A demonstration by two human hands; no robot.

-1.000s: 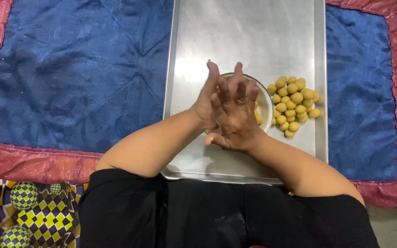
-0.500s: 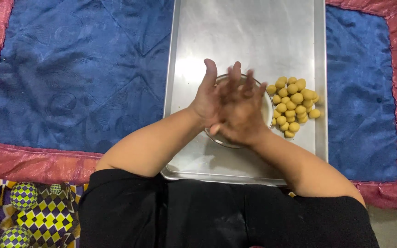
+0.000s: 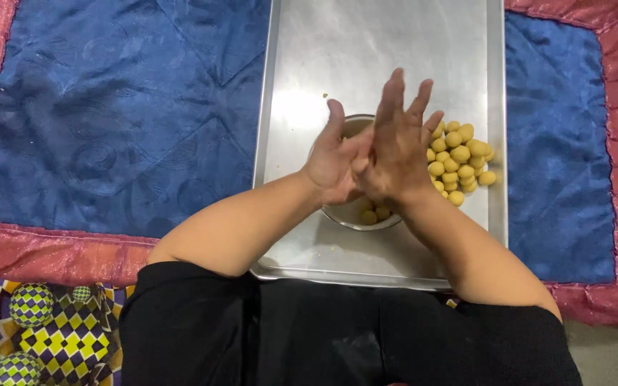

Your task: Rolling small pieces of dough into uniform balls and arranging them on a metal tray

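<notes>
My left hand point(image 3: 330, 161) and my right hand point(image 3: 398, 146) are pressed palm to palm, fingers stretched out and apart, right hand over the left. Whatever lies between the palms is hidden. Both hover over a small metal bowl point(image 3: 352, 221) standing on a long steel tray point(image 3: 366, 50). A few yellow dough bits point(image 3: 373, 213) lie in the bowl. Just right of my right hand sits a pile of several small yellow dough balls point(image 3: 459, 161) on the tray.
The tray lies on a blue quilt point(image 3: 123, 107) with a red ruffled border point(image 3: 51, 246). A yellow and purple patterned cloth point(image 3: 44, 329) shows at the bottom left. My black clothing fills the lower middle. The tray's far half is bare metal.
My palms have slid against each other. The right hand has moved forward and its fingers now reach further up the tray; the left hand has dropped slightly back.
</notes>
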